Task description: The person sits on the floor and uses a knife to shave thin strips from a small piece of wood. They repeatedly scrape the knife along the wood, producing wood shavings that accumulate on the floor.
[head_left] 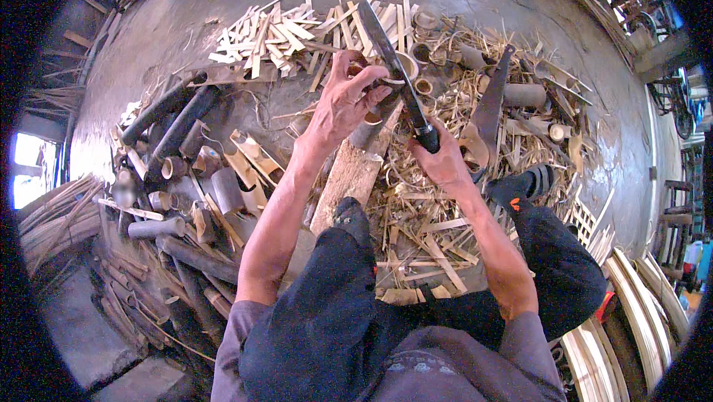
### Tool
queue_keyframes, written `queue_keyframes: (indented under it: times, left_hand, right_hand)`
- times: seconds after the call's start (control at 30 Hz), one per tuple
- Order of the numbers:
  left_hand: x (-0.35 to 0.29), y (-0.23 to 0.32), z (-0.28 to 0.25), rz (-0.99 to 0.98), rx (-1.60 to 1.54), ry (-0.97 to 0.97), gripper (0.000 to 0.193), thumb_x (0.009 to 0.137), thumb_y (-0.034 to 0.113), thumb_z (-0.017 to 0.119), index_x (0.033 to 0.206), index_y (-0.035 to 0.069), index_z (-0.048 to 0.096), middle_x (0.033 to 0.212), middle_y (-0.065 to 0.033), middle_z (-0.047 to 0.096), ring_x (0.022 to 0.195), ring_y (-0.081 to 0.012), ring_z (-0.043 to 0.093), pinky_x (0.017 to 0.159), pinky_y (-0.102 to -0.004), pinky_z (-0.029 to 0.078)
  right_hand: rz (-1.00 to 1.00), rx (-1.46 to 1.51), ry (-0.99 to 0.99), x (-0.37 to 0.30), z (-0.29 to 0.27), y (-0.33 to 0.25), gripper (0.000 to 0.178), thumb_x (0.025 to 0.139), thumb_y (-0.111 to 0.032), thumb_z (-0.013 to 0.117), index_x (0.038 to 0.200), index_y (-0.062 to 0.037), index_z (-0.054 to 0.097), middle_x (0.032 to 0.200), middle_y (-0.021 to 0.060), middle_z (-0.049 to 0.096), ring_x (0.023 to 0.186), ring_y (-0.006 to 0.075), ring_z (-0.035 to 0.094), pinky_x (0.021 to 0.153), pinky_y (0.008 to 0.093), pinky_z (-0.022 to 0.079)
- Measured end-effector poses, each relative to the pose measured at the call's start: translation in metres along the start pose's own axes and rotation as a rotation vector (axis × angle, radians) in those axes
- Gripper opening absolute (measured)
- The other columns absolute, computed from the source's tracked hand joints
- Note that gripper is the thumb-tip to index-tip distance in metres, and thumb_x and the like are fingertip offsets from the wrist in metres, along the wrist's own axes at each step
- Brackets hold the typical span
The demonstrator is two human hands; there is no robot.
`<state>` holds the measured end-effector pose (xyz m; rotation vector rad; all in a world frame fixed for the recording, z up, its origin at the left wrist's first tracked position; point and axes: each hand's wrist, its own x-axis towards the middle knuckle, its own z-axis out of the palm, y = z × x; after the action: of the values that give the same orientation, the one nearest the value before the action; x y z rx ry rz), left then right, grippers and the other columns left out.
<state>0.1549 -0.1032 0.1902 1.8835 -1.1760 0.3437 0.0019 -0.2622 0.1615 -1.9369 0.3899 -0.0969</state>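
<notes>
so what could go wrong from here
The knife in the right hand sits close to the left hand, which grips a piece of bamboo; if the blade slips, it might cut the fingers.

The saw lies bare-bladed just beside the right hand, so an outward swing could catch it.

Loose strips litter the ground between the legs and might slide underfoot.

Moderately lit, with daylight blown out white at the opening point(28, 193) on the left and pale sheen across the floor point(490, 12). Bowed toward the edges, grainy in the dark corners.
</notes>
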Motion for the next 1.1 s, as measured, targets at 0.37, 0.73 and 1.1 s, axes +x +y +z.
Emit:
queue_keyframes:
  times: [0.37, 0.73, 1.1]
  left_hand:
    - [-0.021, 0.018, -0.003, -0.201, -0.059, 0.201, 0.072, 0.082, 0.013, 0.070, 0.142, 0.006, 0.031, 0.117, -0.0188, 0.049, 0.094, -0.0246, 0.057, 0.079, -0.0347, 0.052]
    - [-0.154, -0.005, -0.047, -0.758, 0.028, 0.375, 0.030, 0.086, 0.009, 0.065, 0.115, 0.002, 0.059, 0.087, -0.0068, 0.064, 0.076, -0.0147, 0.060, 0.070, -0.0282, 0.049]
    - [-0.131, 0.020, -0.036, -0.584, 0.011, 0.209, 0.027, 0.089, 0.010, 0.061, 0.113, -0.001, 0.058, 0.096, -0.0135, 0.065, 0.078, -0.0198, 0.064, 0.070, -0.0304, 0.051]
  right_hand:
    - [0.227, 0.359, 0.037, -0.004, 0.026, 0.060, 0.018, 0.086, -0.019, 0.063, 0.089, -0.0059, 0.051, 0.056, -0.0010, 0.048, 0.043, 0.0085, 0.045, 0.039, 0.0273, 0.038]
    - [-0.245, -0.121, 0.324, -0.045, -0.004, -0.046, 0.030, 0.090, -0.032, 0.061, 0.096, -0.0028, 0.061, 0.070, 0.0086, 0.064, 0.058, 0.0179, 0.059, 0.057, 0.0336, 0.049]
    - [0.165, 0.018, 0.104, -0.026, 0.029, 0.039, 0.033, 0.089, -0.034, 0.061, 0.089, -0.0007, 0.060, 0.069, 0.0108, 0.060, 0.061, 0.0236, 0.057, 0.059, 0.0366, 0.046]
